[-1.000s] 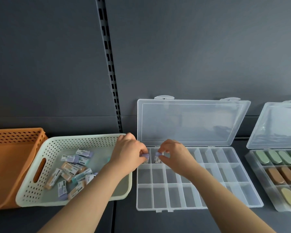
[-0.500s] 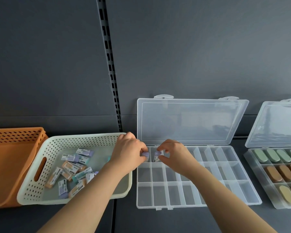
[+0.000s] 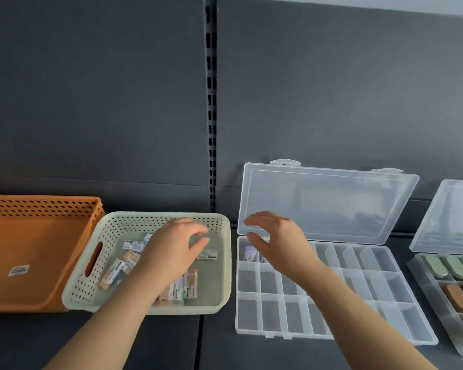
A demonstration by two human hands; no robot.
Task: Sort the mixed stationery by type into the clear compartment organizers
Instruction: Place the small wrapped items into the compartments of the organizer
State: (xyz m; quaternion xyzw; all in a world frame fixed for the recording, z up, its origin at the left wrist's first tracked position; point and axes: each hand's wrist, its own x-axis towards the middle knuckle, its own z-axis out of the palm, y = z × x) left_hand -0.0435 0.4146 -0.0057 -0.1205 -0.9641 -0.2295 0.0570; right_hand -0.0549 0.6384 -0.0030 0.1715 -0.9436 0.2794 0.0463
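Left hand (image 3: 171, 252) reaches forward, fingers (image 3: 198, 231) loosely curved, holding nothing. Right hand (image 3: 281, 244) hovers, fingers spread, thumb beneath them.

I am at what looks like a shop shelf, dark grey back wall (image 3: 91, 89) in two panels, metal strip (image 3: 211, 102) full of slots running up between them, flat dark shelf (image 3: 171, 343) below, orange basket (image 3: 38, 236) with a small sticker (image 3: 18, 270), clear box (image 3: 329, 204)

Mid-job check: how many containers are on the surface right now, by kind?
Perforated baskets: 2 (orange basket, pale green basket)
Clear compartment organizers: 2, both with lids open (middle organizer, right organizer)
Total: 4
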